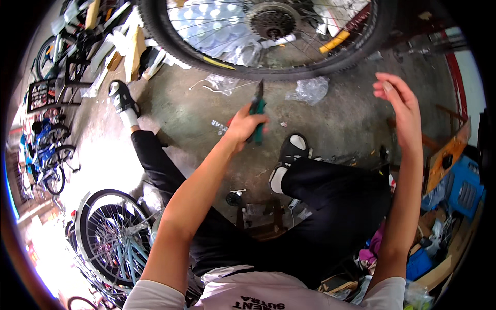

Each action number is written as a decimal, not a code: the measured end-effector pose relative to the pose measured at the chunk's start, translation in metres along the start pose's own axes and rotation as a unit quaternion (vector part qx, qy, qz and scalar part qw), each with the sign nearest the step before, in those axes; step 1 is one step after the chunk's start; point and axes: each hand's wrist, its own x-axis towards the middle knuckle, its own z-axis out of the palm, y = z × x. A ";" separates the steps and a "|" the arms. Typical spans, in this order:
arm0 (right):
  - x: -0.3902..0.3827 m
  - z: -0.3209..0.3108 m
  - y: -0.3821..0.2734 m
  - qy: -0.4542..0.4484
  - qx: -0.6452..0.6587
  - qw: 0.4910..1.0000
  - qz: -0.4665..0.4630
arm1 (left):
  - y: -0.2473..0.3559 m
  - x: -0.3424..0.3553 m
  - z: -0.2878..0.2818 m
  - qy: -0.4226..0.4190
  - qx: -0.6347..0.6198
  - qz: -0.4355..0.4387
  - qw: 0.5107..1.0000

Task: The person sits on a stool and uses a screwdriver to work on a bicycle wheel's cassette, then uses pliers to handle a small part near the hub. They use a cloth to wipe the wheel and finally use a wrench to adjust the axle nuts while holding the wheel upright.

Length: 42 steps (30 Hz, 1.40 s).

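Observation:
My left hand (244, 125) is closed around a pair of pliers (259, 105) with green handles and dark jaws. Their tip points up toward the lower edge of a bicycle wheel (248, 71), a little short of the tyre or just in front of it. The wheel has a black knobbly tyre, thin spokes and a cassette of sprockets (273, 23) at its hub. Off to the right, my right hand (400, 98) hangs in the air near the wheel's lower right side. Its fingers are loosely bent and apart, and nothing shows in them.
Clear plastic wrap (308, 90) and a white cord (214, 88) lie on the concrete floor below the wheel. More bicycles (111, 235) stand at the left, near wood and card scraps (135, 51). A blue plastic box (465, 183) sits among clutter at the right.

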 end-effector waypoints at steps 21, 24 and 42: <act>0.034 0.311 0.131 -0.442 -0.368 0.814 0.078 | -0.142 -0.036 -0.063 0.339 0.295 -0.007 0.893; 0.027 0.386 0.201 -0.340 -0.336 0.865 0.155 | -0.119 -0.068 -0.057 0.329 0.185 -0.002 0.926; -0.038 0.230 0.001 0.163 0.205 0.965 0.025 | -0.057 -0.016 -0.011 0.189 0.058 0.079 0.977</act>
